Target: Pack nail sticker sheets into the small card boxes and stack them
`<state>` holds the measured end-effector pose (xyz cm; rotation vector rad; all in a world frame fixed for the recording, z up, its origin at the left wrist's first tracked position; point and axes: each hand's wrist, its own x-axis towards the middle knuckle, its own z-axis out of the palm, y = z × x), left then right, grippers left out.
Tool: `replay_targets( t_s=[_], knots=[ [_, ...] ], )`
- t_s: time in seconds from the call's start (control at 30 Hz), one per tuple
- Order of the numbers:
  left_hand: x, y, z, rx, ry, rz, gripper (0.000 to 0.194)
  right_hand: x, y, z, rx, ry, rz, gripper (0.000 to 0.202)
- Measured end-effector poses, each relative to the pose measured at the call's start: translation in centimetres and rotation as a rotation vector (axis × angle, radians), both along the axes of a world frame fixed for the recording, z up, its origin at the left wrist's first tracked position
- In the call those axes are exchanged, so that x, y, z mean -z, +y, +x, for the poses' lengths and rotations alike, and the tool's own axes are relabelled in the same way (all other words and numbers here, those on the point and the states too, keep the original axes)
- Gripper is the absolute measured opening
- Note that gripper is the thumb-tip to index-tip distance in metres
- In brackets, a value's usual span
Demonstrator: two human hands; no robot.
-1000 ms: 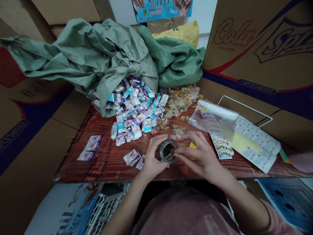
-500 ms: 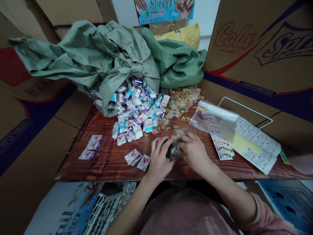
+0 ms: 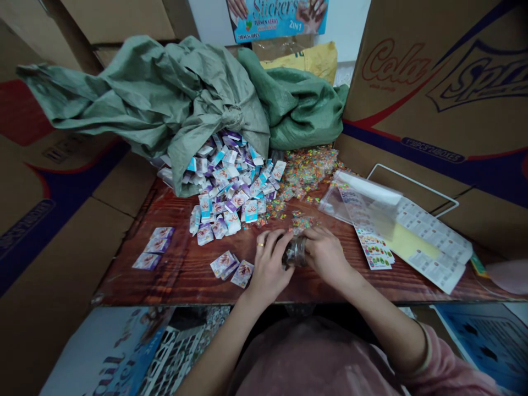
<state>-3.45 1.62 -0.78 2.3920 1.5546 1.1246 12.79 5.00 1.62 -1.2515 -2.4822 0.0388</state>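
Note:
A small clear jar point(image 3: 295, 252) lies on its side between my two hands, low over the table's front part. My left hand point(image 3: 270, 263), with a ring on one finger, is wrapped around its left end. At the right end, the bent fingers of my right hand point(image 3: 324, 252) grip its rim. What is inside the jar is too dark to make out. Just beyond my fingers lie small clear packets of colourful candy point(image 3: 302, 221). Left of my left hand rest several small printed boxes point(image 3: 242, 273).
Little boxes point(image 3: 231, 187) spill from a green sack point(image 3: 218, 93), beside a heap of candy packets point(image 3: 309, 168). Three boxes point(image 3: 154, 247) lie at left. Sticker sheets point(image 3: 375, 247), a clear plastic bag point(image 3: 363, 198) and a white wire frame point(image 3: 416, 184) are at right. Large cartons point(image 3: 437, 126) flank the table.
My hands and the jar have barely moved; the jar is turned slightly and shows a little more between my hands. The boxes, packets and sheets lie as before.

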Motion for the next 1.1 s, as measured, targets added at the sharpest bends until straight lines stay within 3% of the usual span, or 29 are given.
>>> replay_targets(
  t_s=[0.33,0.53,0.8,0.93,1.1],
  knots=[
    [0.2,0.2,0.0,0.003,0.002,-0.039,0.062,0.6,0.5,0.2,-0.051,0.106,-0.038,0.014],
    [0.1,0.3,0.6,-0.011,-0.008,-0.022,0.058,1.7,0.9,0.7,-0.062,0.280,-0.055,0.017],
    [0.1,0.4,0.8,-0.003,-0.017,-0.051,0.059,2.1,1.2,0.6,-0.123,0.561,-0.256,0.022],
    [0.3,0.6,1.0,-0.007,-0.052,-0.069,0.057,2.1,1.0,0.5,-0.094,0.528,-0.203,0.022],
    [0.7,0.6,1.3,-0.022,-0.085,-0.041,0.057,1.4,0.6,0.8,0.001,0.322,-0.077,0.016]
  ],
)
